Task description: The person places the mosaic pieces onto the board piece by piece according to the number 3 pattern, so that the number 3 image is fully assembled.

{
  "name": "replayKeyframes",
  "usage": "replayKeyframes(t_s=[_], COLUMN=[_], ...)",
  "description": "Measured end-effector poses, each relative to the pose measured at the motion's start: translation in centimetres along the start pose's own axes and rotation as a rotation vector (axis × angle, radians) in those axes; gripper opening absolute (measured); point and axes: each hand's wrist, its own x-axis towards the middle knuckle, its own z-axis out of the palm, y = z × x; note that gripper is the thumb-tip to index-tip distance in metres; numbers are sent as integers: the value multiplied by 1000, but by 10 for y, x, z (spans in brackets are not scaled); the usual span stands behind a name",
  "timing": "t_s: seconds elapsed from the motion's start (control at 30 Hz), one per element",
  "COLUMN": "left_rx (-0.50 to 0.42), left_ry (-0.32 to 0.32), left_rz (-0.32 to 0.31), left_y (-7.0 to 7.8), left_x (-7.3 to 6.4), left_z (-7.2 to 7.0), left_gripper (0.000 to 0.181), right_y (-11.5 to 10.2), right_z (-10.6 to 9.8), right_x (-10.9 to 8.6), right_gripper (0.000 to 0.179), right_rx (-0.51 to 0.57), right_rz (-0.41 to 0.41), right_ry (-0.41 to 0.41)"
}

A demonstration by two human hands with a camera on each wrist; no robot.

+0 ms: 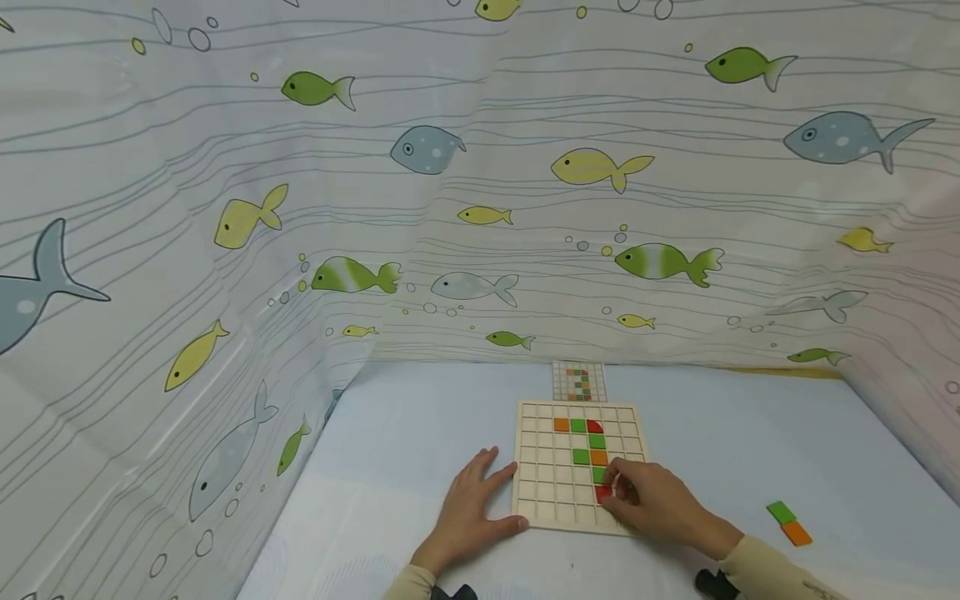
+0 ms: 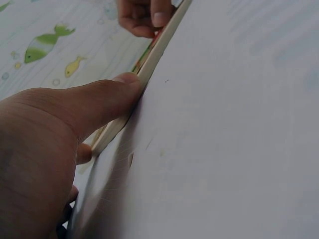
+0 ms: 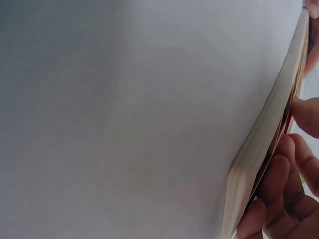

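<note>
A wooden grid board [image 1: 542, 492] lies on the table, with orange, green and red tiles set in its cells. My right hand [image 1: 660, 500] is over the board's lower right, thumb and index finger pinching a red tile [image 1: 603, 494] just below a green tile [image 1: 598, 475]. In the right wrist view, a sliver of red shows between thumb and fingertip. My left hand [image 1: 472, 508] rests at the board's left side with fingers spread, its thumb against the near left corner. From the left wrist, that thumb [image 2: 107, 99] presses on the board's edge [image 2: 154, 59].
Behind the board lies a pattern card [image 1: 558, 382] showing a similar coloured grid. A loose green tile [image 1: 781, 512] and an orange tile [image 1: 797, 533] lie touching on the table to the right. A fish-printed curtain [image 1: 525, 250] surrounds the table's back and sides.
</note>
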Motion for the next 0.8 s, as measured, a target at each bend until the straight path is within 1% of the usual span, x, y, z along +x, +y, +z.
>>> replayKeyframes(t_s=[0.27,0.6,0.7,0.8], left_rx=[7,-16,-9,1], left_ry=[13,8,10,4], left_rz=[15,-1,-2,-7], left_y=[0,2,1,1], left_x=[-1,-1,-1,-1], left_z=[0,-2,-1,0], left_gripper=[79,79,79,79], right_y=[-3,-7,-5,1], right_z=[2,-2,-4,-12], right_x=[2,2,1,-3], right_gripper=[16,19,18,18], right_rx=[-16,10,29,34], right_rz=[56,21,40,75], right_ry=[12,26,20,22])
